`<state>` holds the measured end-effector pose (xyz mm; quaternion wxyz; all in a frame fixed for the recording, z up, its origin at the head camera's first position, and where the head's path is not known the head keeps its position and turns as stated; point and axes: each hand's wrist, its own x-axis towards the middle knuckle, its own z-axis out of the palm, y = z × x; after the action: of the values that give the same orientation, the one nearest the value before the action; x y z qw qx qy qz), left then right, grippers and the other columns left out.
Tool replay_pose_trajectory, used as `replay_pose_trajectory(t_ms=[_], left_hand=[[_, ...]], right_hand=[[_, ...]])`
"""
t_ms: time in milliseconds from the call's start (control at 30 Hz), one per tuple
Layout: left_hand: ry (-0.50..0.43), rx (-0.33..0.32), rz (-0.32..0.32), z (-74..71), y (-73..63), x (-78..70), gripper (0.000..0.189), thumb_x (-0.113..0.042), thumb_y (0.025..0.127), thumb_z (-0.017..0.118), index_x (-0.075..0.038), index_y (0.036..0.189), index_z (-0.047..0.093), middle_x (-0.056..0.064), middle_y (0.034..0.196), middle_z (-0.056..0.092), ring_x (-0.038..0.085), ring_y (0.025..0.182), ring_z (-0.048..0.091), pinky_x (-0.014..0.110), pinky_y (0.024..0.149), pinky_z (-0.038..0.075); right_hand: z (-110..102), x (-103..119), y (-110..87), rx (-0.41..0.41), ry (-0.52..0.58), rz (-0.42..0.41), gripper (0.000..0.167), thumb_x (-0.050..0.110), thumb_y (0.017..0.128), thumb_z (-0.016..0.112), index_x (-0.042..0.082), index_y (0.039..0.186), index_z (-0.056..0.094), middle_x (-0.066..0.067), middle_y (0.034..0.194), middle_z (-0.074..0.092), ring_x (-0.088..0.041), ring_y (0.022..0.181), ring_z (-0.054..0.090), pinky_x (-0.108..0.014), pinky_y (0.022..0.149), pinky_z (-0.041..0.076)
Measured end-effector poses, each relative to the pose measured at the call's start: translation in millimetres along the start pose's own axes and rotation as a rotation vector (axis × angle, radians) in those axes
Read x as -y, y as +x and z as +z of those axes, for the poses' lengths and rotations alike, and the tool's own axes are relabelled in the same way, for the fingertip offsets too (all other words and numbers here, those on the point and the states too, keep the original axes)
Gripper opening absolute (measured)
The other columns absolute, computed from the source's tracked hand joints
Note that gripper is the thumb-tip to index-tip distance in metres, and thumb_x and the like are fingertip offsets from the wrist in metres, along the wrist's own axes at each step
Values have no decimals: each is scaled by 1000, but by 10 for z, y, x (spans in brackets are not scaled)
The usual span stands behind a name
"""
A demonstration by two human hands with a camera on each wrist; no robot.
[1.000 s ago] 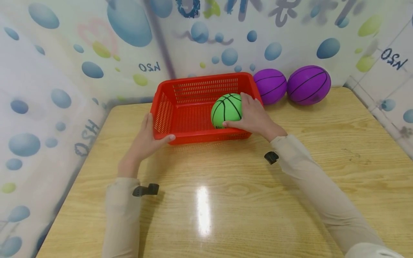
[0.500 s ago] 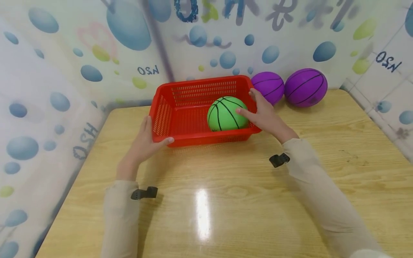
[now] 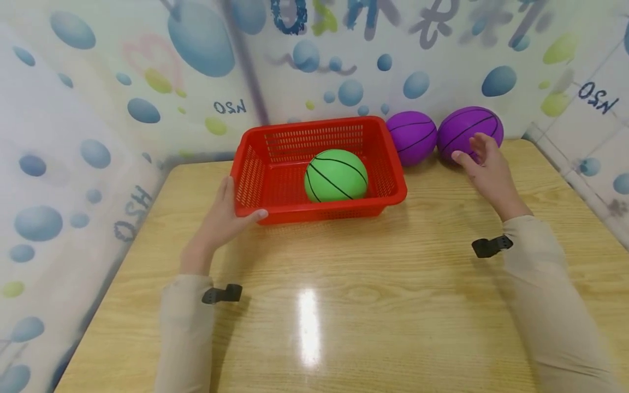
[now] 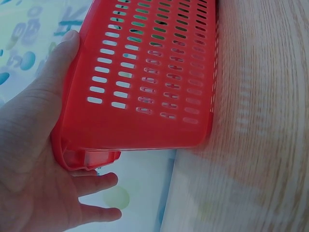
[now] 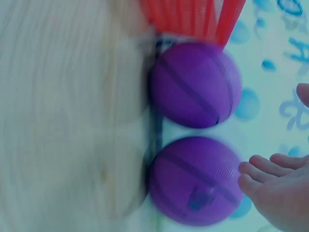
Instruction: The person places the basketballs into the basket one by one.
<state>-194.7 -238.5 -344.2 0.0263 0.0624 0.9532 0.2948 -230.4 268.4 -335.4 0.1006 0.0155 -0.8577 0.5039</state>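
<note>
A red plastic basket (image 3: pixel 319 210) with slotted walls stands on the table against the back wall. Inside it, right of the middle, lies a green basketball (image 3: pixel 336 177) with black lines. My left hand (image 3: pixel 218 221) grips the basket's front left corner, thumb on the front rim and fingers along the left side; the left wrist view shows the thumb (image 4: pixel 60 53) on the rim. To the right, my right hand (image 3: pixel 491 177) hovers with parted fingers, holding nothing, before the right purple ball (image 3: pixel 462 131). A second purple ball (image 3: pixel 411 136) sits between that one and the basket.
The wooden table (image 3: pixel 363 305) ends at a bubble-patterned wall (image 3: pixel 187 109) at the back and left. Both purple balls stand side by side near this back wall. Black wrist straps (image 3: pixel 491 246) are on both forearms.
My right hand has let go of the green basketball and moved right, to the right purple ball. The green ball has rolled slightly left in the basket. The left hand keeps its place.
</note>
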Motion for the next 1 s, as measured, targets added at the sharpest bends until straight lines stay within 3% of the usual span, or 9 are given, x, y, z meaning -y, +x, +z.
replay_pose_trajectory(t_ms=[333, 567, 800, 1000], left_hand=[[-27, -15, 18, -10, -6, -6, 114, -64, 75, 62, -13, 150, -7, 8, 154, -6, 36, 134, 18, 58, 97, 34], [-25, -14, 11, -9, -12, 8, 115, -65, 74, 62, -12, 149, -7, 9, 154, -7, 36, 135, 16, 58, 98, 32], [-34, -11, 5, -13, -22, -2, 115, -65, 74, 63, -12, 149, -7, 8, 155, -7, 35, 136, 15, 58, 100, 30], [-23, -11, 2, -10, -18, -10, 116, -65, 74, 62, -11, 149, -7, 8, 155, -6, 35, 136, 15, 57, 100, 30]], right_hand=[[-292, -349, 101, -167, -18, 173, 83, 46, 90, 51, 2, 148, 9, -14, 153, 10, -21, 140, 10, -34, 112, 12], [-352, -473, 200, -136, 17, 253, 93, 54, 88, 50, 4, 148, -2, -13, 154, 1, -24, 140, 3, -37, 112, 8], [-348, -536, 300, -116, 108, 325, 96, 56, 88, 49, 6, 148, -7, -13, 154, -4, -22, 140, 1, -34, 112, 8], [-301, -549, 403, -163, 310, 398, 98, 56, 86, 51, 5, 148, -6, -11, 153, 0, -12, 137, 9, -25, 110, 9]])
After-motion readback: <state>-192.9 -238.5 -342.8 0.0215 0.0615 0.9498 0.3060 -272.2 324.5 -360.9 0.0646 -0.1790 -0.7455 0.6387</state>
